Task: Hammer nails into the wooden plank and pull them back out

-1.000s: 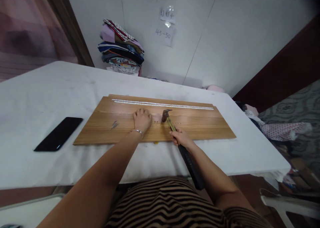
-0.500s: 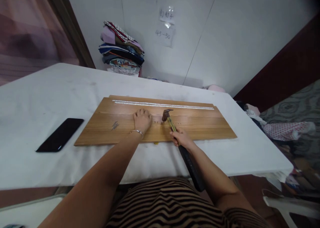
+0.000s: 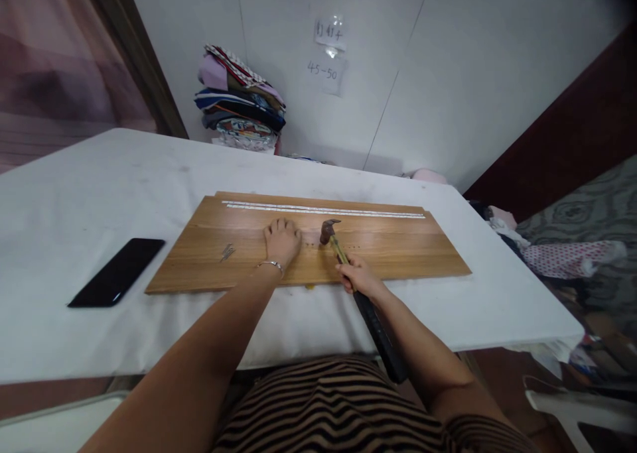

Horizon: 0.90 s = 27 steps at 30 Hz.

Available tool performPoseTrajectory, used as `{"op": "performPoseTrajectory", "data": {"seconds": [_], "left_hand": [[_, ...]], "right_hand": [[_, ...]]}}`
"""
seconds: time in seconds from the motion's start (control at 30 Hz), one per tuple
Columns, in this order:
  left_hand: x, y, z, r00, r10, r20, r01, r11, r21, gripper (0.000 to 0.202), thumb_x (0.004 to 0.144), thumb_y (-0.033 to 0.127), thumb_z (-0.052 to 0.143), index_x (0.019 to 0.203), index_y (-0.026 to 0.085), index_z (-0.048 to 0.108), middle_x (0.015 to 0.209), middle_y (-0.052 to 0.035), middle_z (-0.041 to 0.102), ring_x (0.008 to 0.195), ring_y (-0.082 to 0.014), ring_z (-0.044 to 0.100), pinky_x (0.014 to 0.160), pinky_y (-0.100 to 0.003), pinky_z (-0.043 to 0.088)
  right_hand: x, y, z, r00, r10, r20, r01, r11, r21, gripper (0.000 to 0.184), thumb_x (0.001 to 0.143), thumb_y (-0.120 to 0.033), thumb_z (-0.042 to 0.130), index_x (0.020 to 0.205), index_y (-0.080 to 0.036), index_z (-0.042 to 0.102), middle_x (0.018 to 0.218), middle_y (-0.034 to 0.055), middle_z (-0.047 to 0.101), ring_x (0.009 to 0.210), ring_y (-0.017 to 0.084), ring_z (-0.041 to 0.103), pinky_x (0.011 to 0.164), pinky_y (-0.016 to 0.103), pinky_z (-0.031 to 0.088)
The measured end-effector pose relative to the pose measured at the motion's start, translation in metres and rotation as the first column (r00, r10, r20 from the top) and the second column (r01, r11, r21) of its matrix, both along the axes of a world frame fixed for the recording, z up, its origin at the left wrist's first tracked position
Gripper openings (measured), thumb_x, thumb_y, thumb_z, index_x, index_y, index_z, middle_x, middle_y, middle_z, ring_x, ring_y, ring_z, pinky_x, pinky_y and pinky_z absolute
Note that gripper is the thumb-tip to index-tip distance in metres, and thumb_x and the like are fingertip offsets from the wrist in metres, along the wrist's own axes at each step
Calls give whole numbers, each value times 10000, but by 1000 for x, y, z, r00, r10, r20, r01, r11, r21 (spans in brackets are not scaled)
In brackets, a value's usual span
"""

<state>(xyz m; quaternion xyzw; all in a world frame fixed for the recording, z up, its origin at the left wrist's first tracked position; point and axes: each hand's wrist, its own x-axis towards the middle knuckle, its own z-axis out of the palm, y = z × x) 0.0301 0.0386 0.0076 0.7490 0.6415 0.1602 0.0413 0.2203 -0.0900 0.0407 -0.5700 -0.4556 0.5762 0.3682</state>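
My right hand is wrapped around the handle of a claw hammer with a yellowish shaft and black grip. The rusty head is over the middle of a brown wooden board. Palm down, my left hand rests on the board left of the hammer, fingers stretched and slightly apart. A row of small nails shows between my left hand and the hammer head, with more dark points to its right. Loose nails lie in a small pile on the board's left part.
Two white measuring strips run along the board's far side. A black phone lies left of the board on the white-covered table. Folded clothes are stacked against the wall, near paper signs.
The view has shifted slightly. Both hands and the hammer keep nearly the same places on the board, with the hammer head still above its middle.
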Motion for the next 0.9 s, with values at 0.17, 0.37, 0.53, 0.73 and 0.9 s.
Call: {"op": "performPoseTrajectory", "data": {"seconds": [0.17,0.37,0.53,0.73,0.9], "left_hand": [[0,0,1,1000,-2,9,2,1000,4,426,970,301,393,1237,137,681,1421,-226,599,1340,-368,482,1108,-531,349],[0,-1,2,1000,-1,-26,1,1000,4,436,978,305,382,1238,111,673,1438,-231,591,1347,-367,481,1111,-520,352],[0,-1,1,1000,-1,-26,1,1000,12,423,976,299,391,1228,118,679,1424,-225,602,1347,-359,485,1111,-512,353],[0,0,-1,1000,-1,-30,1,1000,2,431,981,307,392,1245,111,671,1442,-228,590,1344,-364,482,1111,-520,347],[-1,1,-1,1000,-2,-20,2,1000,6,430,980,303,391,1245,119,675,1444,-224,590,1341,-359,482,1109,-520,349]], "right_hand": [[-1,0,-2,1000,15,-1,-15,1000,13,295,686,-444,591,807,-274,381,382,-132,407,319,87,314,365,228,260],[-3,-1,1,999,40,-9,-39,999,21,309,677,-459,590,828,-272,397,371,-139,415,311,91,316,362,227,267],[-4,0,0,999,31,9,-31,1000,-3,293,689,-441,587,847,-266,413,391,-141,427,319,93,345,370,225,268],[0,-1,-1,1000,10,7,-10,1000,0,287,688,-441,594,814,-269,402,385,-137,420,322,87,335,376,223,266],[1,-2,-2,1000,-1,10,1,1000,-2,296,680,-444,601,795,-273,388,381,-135,422,315,88,331,367,229,268]]}}
